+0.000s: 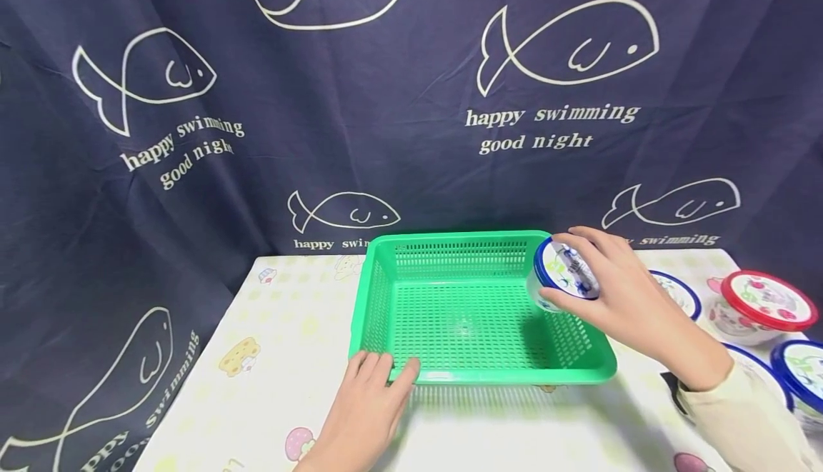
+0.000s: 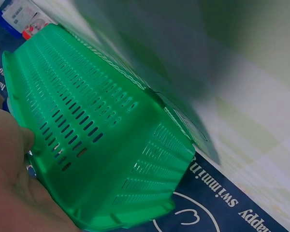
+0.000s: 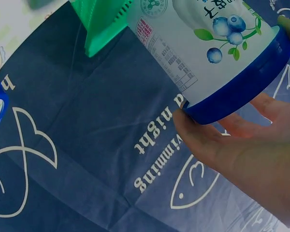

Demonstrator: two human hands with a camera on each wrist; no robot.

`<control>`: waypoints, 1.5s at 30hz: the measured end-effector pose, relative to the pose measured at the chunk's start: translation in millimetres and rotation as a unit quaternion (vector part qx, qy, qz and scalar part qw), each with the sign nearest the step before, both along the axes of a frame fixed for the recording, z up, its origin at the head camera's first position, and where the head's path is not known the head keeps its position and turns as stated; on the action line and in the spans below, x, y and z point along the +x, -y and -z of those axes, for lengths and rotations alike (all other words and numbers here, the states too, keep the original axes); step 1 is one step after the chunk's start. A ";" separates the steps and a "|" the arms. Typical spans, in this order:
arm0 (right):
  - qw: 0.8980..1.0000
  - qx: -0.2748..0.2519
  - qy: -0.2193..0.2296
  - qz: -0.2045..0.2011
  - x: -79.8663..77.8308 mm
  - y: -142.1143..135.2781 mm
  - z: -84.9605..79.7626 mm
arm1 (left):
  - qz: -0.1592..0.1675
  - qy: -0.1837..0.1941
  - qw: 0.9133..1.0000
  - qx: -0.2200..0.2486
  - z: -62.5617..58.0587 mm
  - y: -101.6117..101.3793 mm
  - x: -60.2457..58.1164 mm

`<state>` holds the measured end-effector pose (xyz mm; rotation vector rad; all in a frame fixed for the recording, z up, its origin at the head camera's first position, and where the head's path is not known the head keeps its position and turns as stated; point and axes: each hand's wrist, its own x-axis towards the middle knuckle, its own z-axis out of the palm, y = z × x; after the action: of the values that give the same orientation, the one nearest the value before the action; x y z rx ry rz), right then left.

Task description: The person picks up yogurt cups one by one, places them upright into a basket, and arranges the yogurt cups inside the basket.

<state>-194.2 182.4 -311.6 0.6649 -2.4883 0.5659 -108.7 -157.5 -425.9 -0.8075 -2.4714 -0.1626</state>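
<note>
A green plastic basket (image 1: 463,375) with slotted walls sits on the table, and nothing lies on its bottom in the head view. My left hand (image 1: 373,400) grips its near left rim, fingers over the edge. Seen from outside in the left wrist view, the basket (image 2: 111,140) is beside that hand (image 2: 9,174). Over the basket's right end, my right hand (image 1: 617,286) holds a tilted plastic jar (image 1: 543,286) by its blue lid. Blueberries and printed text show on the jar (image 3: 198,58) in the right wrist view, where my fingers (image 3: 203,140) clasp the lid's edge.
To the right stand several similar tubs: a red-lidded jar (image 1: 768,300), a blue-lidded jar (image 1: 804,372) at the edge of view, and others partly behind my right arm. A pale patterned cloth (image 1: 257,386) covers the table. Behind hangs a dark blue fish-print curtain (image 1: 437,143).
</note>
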 end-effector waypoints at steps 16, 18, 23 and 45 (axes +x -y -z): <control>1.000 0.024 -0.006 -0.008 -19.5 10.6 8.8 | 0.004 -0.012 1.000 0.010 0.1 1.4 -0.4; 1.000 0.025 -0.001 -0.009 -23.0 10.9 10.8 | 0.004 -0.013 1.000 0.011 -0.3 1.6 -0.7; 0.999 0.032 0.016 -0.011 -30.9 12.7 16.4 | 0.001 -0.011 1.000 0.007 0.0 2.2 -1.0; 0.995 0.074 0.068 0.003 -56.7 16.3 35.7 | 0.005 -0.019 1.000 0.017 1.2 2.1 -1.0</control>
<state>-250.9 166.1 -347.4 0.6948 -2.6801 0.4401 -109.8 -159.6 -427.1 -0.8020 -2.4234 -0.1908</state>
